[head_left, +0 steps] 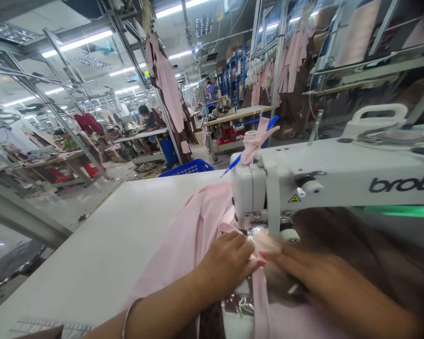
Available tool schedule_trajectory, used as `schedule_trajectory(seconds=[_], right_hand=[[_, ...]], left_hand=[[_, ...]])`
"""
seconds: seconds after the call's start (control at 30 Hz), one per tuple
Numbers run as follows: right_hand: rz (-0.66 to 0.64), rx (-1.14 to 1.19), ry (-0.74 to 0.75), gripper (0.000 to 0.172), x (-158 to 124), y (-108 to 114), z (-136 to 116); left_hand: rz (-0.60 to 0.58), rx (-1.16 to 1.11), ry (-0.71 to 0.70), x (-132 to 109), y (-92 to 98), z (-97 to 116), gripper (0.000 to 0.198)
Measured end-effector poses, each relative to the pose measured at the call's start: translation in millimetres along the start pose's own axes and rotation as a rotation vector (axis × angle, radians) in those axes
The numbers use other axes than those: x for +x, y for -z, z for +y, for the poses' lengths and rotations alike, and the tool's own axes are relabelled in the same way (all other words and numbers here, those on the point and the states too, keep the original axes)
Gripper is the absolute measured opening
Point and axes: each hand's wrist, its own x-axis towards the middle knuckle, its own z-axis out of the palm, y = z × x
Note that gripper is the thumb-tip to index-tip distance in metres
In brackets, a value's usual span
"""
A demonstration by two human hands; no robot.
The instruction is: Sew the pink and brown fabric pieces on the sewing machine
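1. Two hands meet at the needle area of a white sewing machine (pixel 325 181), at about 5 o'clock in the view; this looks like the guiding step of a seam.
2. Left hand (pixel 229 263) lies knuckles-up on the pink fabric (pixel 187 240), fingers curled and pressing it flat, pinching a fold near the presser foot (pixel 286 233).
3. Right hand (pixel 304 273) is blurred; fingers stretch flat toward the foot from 4 o'clock, resting on the cloth rather than closed round it, as far as I can tell.
4. Pink fabric trails from under the machine head toward 7 o'clock across the white table (pixel 102 254).
5. Next move, in my judgement, calls for even feeding with fingertips kept clear of the needle.
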Motion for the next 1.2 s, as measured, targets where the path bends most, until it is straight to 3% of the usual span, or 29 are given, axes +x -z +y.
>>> schedule_trajectory(seconds=[0.1, 0.23, 0.37, 0.63, 0.77, 0.87, 0.97, 1.1, 1.2], right_hand=[[0.005, 0.033, 0.058, 0.061, 1, -11, -9], [-0.069, 0.044, 0.023, 0.065, -6, -25, -2], [-0.034, 0.008, 0.033, 0.069, -5, -28, 6], [-0.212, -0.018, 0.042, 0.077, 10, -31, 31], [-0.234, 0.013, 0.026, 0.086, 8, -33, 43], [-0.227, 0.089, 0.096, 0.082, 8, -24, 38], [-0.143, 0.088, 0.222, 0.069, 11, -13, 18], [-0.090, -0.065, 0.265, 0.052, 17, -15, -8], [-0.002, 0.002, 0.192, 0.042, 20, -19, -13]], left_hand=[[-0.003, -0.055, 0.105, -3, 2.9, 7, 0.023], [-0.012, -0.144, 0.221, -10, 1.4, 16, 0.046], [-0.096, -0.153, 0.358, -11, -2.0, 16, 0.061], [-0.227, -0.063, 0.411, 8, 7.3, -3, 0.051], [-0.222, -0.011, 0.282, 6, 13.0, -12, 0.042], [-0.134, 0.038, -0.013, -3, 13.3, -14, 0.021], [-0.146, -0.035, -0.195, -7, 17.0, -15, 0.021], [-0.256, -0.136, -0.128, -2, 29.0, -16, 0.019], [-0.285, -0.186, -0.086, 3, 31.7, -17, 0.023]])
